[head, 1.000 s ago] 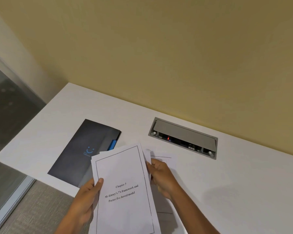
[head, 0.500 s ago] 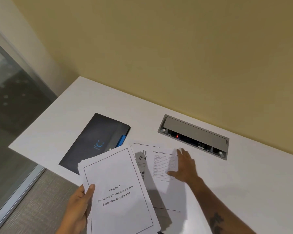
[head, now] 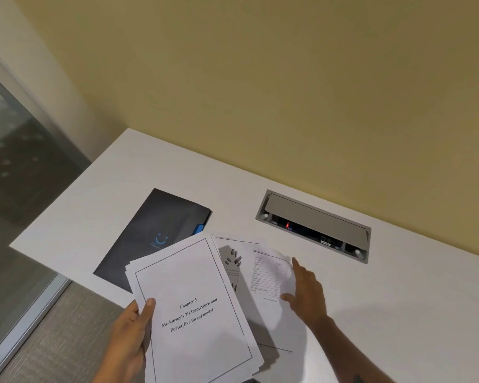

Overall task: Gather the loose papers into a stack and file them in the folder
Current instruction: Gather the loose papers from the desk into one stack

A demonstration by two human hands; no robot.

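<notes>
My left hand (head: pixel 132 338) grips a stack of white papers (head: pixel 197 313) by its left edge, held above the table; the top page reads "Chapter 3". To its right a loose sheet with a printed table (head: pixel 266 275) lies on the white table (head: pixel 398 313), its right edge curling up. My right hand (head: pixel 306 293) has thumb and fingers on that edge. Another sheet with dark marks (head: pixel 231 258) lies partly under both. A dark closed folder (head: pixel 155 233) with a blue tab lies flat behind the stack, its near part hidden by it.
A grey cable box (head: pixel 314 225) with a flap lid is set into the table at the back right. The table's left edge (head: pixel 67 186) drops to the floor beside a glass wall. A yellow wall runs along the back.
My right hand left the held stack, reached right to the loose sheet lying flat, and now lifts that sheet's right edge. The left hand keeps the stack.
</notes>
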